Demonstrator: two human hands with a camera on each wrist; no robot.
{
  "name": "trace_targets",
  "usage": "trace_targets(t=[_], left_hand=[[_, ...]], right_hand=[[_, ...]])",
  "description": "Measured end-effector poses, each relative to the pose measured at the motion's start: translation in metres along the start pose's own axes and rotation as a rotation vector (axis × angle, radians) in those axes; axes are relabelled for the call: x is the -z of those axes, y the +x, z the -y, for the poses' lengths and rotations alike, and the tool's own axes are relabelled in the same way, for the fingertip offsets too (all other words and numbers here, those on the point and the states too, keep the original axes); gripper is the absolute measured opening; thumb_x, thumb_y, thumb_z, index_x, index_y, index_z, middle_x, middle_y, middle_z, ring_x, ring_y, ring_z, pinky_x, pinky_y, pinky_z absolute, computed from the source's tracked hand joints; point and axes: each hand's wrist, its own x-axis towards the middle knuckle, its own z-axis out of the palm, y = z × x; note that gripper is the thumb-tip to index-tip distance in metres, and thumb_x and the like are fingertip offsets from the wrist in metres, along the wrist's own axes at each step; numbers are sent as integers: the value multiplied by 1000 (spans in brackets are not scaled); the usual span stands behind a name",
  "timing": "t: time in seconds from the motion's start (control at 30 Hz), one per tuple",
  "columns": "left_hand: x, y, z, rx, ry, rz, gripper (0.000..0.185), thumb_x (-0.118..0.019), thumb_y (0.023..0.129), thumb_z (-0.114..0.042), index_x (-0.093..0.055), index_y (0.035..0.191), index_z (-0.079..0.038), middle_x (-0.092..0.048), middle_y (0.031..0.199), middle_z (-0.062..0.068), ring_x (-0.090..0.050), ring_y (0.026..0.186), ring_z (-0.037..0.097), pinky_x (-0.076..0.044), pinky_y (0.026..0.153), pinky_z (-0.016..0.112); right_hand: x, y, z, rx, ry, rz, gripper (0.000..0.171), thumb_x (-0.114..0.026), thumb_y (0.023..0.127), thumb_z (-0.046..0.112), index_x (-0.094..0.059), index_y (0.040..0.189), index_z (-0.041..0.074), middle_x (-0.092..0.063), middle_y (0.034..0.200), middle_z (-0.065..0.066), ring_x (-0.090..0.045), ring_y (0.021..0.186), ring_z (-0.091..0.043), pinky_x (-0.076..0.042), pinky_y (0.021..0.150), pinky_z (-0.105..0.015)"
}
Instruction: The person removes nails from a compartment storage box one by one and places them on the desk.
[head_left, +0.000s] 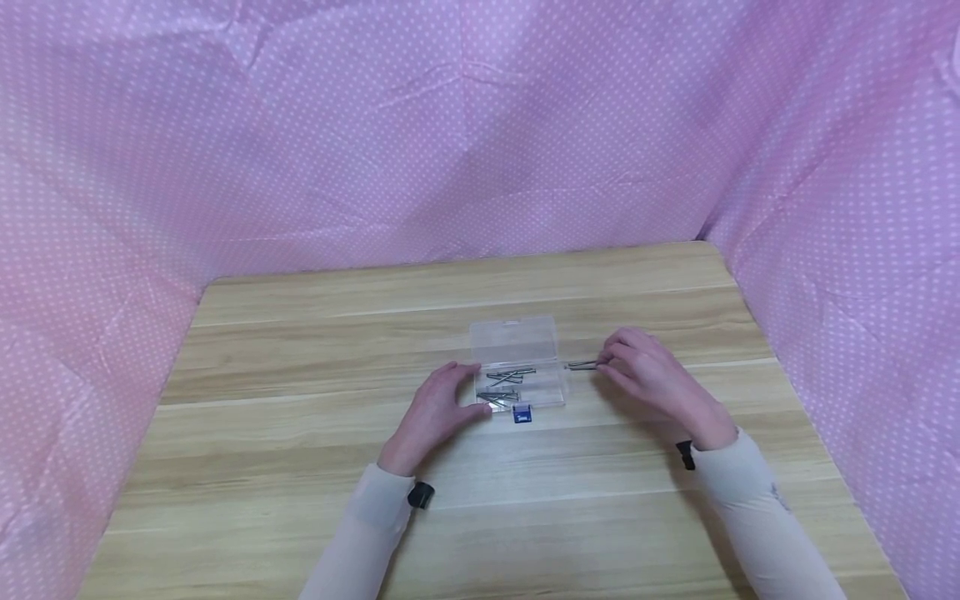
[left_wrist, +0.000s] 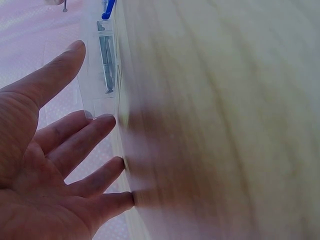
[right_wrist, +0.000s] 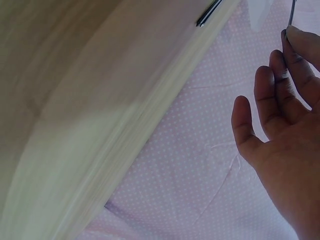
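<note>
Seems to be filling the box (head_left: 546, 393) on the table (head_left: 570, 517): pinching a nail (right_wrist: 292, 12) beside it with right hand (head_left: 641, 367), resting spread left hand (head_left: 435, 408) at box edge. Next, probably calls for lifting over and lowering gently.

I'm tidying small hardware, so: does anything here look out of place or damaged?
At least one long metal fastener lies loose on the wooden tabletop, outside the open clear plastic case and near the right hand, while similar fasteners lie crossed untidily inside it. No damage stands out.
</note>
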Motion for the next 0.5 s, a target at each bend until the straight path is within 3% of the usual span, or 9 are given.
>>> trace_targets(t=[0.5], left_hand=[[1,0,1,-5,1,2,73,-86,84,-39,-59,146,-12,-55,151,13,-38,148,36,-28,122,55]], right_hand=[[1,-8,-9,-11,0,16,18,-85,78,-4,-73,89,5,-65,92,-6,-63,84,-23,-57,75,-46]])
